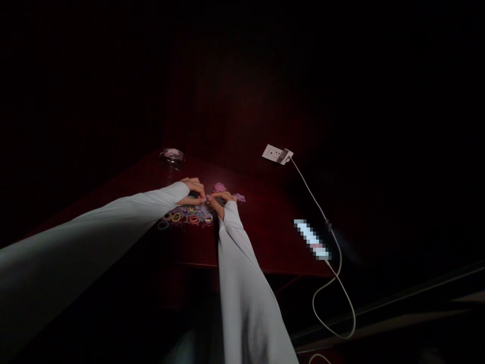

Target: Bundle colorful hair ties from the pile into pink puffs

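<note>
Above a spread of small coloured elastic hair ties point(185, 216), my left hand point(193, 188) and my right hand point(222, 199) meet with their fingertips almost touching. Both pinch at one spot, and what they hold there is too small and dark to name. Pastel rings in yellow, orange and blue lie just under my wrists. Beyond my right hand sits a pink bunch of bands point(219, 188), and a small purple bunch point(239, 197) lies beside its fingers.
A round clear container point(172, 154) stands at the table's back left. On the right, a blurred-out lit phone point(312, 240) lies near the edge of the dark red table point(261, 247). Its white cable point(312, 192) runs to a wall socket point(272, 153) and loops over the edge.
</note>
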Action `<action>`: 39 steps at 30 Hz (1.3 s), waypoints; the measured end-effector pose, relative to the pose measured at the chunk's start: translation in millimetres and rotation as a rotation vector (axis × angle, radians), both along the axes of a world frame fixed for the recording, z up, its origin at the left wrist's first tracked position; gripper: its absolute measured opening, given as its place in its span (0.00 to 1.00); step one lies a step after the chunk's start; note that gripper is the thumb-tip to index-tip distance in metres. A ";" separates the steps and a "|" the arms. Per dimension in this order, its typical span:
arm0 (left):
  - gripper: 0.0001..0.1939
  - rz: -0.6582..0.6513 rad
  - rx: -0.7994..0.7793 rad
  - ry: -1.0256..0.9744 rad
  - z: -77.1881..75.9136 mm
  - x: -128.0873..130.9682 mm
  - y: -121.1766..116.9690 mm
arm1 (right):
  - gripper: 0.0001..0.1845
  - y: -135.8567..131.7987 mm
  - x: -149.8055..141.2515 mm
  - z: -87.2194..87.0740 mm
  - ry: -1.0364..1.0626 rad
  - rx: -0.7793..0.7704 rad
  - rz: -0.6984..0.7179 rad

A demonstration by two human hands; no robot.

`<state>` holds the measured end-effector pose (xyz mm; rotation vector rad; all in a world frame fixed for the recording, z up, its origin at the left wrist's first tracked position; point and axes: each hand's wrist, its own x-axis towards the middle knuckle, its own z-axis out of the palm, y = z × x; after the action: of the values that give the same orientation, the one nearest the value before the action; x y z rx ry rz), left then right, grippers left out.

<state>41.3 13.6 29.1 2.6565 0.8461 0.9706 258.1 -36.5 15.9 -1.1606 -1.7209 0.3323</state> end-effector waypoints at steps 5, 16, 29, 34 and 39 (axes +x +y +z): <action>0.12 0.041 -0.007 -0.002 2.4 1.5 -1.8 | 0.15 4.2 2.9 -1.8 0.020 -0.003 -0.015; 0.20 -0.009 0.026 -0.006 6.8 -2.8 -6.3 | 0.11 -0.6 -4.9 -3.2 0.046 -0.057 -0.061; 0.20 -0.015 0.014 0.034 9.7 -3.6 -5.5 | 0.11 -0.5 0.5 -0.8 -0.040 -0.037 -0.107; 0.15 0.014 -0.001 0.014 2.2 0.7 -2.9 | 0.11 -0.5 5.6 3.0 -0.027 -0.033 -0.292; 0.14 0.032 -0.008 0.010 2.7 2.3 -2.9 | 0.12 -4.1 16.2 6.4 0.019 -0.037 -0.440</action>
<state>43.6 10.6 31.8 2.6512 0.8945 0.9607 274.3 -40.6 22.2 -1.5160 -1.3985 0.1035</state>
